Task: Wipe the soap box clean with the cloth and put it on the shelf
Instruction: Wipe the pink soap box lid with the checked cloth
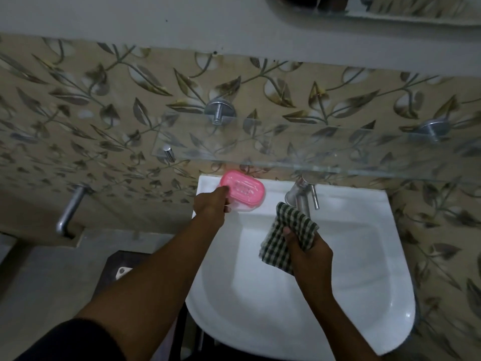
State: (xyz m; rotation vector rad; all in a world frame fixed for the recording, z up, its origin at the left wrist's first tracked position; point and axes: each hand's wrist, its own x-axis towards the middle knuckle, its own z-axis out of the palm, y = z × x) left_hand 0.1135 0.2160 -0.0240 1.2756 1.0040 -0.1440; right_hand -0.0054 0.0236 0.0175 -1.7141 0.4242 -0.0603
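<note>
A pink soap box (246, 190) with a whitish base sits at the back left corner of the white sink (351, 256). My left hand (212, 204) grips its left end, fingers curled round the edge. A dark green and white checked cloth (287, 235) hangs over the basin, pinched in my right hand (308, 252), to the right of the box and apart from it. A clear glass shelf (286, 147) runs along the wall just above the sink.
A chrome tap (303, 195) stands at the back of the sink, right behind the cloth. Metal brackets (220, 112) hold the shelf to the leaf-patterned wall. A chrome pipe (70, 209) sticks out at the left. A mirror edge shows at the top.
</note>
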